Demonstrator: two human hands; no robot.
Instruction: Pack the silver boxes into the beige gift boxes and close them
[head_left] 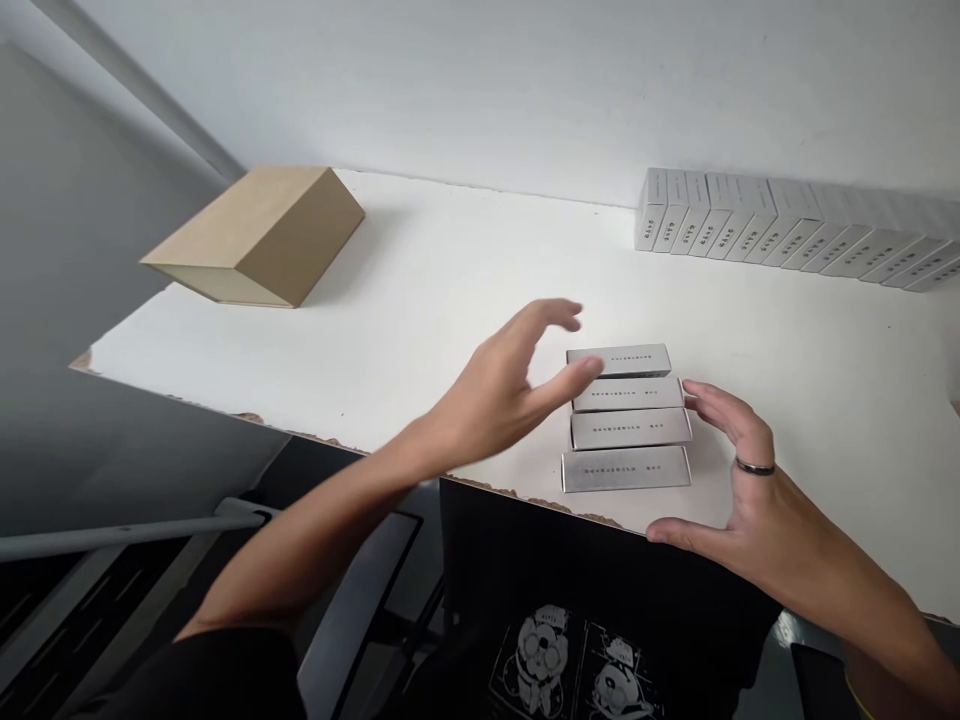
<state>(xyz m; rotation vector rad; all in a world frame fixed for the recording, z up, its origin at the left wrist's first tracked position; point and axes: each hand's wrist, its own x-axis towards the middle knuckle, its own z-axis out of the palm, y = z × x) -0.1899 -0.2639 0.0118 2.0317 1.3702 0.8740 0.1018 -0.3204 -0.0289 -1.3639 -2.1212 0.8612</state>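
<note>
Left fingers [579, 376] before partly hidden pale box [637, 359]

Soft light washes the white tabletop [465, 250] before us — faint shadow beside the tan box [262, 225], gloom below, print on the small boxes [641, 430] blurred.

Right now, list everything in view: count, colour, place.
Table: 1, white, mid-picture
Wall: 1, pale grey, behind table
Large box: 1, tan, upper left
Lined-up boxes: over ten, white, along the wall, right
Small boxes: 4, pale grey, front edge, right of centre
Bars: several, pale grey, lower left
Items below table: uncounted, dark
Printed clothing: 1, black, bottom centre
Ring: 1, dark, on right hand
Left hand: 1, bare, thumb over the farthest small box
Right hand: 1, bare, by the small boxes' right ends
</note>
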